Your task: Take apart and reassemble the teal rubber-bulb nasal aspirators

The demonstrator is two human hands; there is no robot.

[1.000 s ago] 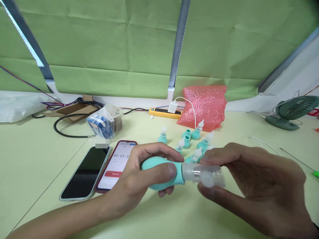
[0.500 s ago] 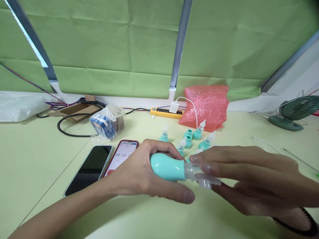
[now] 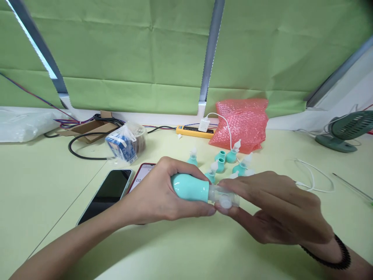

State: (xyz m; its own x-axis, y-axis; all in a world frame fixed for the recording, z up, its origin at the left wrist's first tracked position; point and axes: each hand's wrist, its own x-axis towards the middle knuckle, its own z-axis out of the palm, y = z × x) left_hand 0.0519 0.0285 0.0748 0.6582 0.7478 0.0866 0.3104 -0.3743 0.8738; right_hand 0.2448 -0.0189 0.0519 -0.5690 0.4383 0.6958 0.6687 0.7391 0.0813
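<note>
My left hand (image 3: 159,196) is closed round a teal rubber bulb (image 3: 189,187), holding it sideways above the table. A clear plastic chamber (image 3: 225,197) sits on the bulb's neck, and my right hand (image 3: 274,208) pinches it between thumb and fingers. Just behind my hands stand several small teal caps with white tips (image 3: 233,155).
Two phones lie at the left, a dark one (image 3: 106,190) and a red-cased one (image 3: 141,173) partly under my left hand. Further back are a bagged blue box (image 3: 124,144), a yellow power strip (image 3: 194,132), pink bubble wrap (image 3: 241,124), cables and a green fan (image 3: 345,130).
Both hands drew slightly closer together and lower. My right hand turned and curled over the clear chamber, which is pushed nearer to the bulb. The timer screen is now mostly hidden.
</note>
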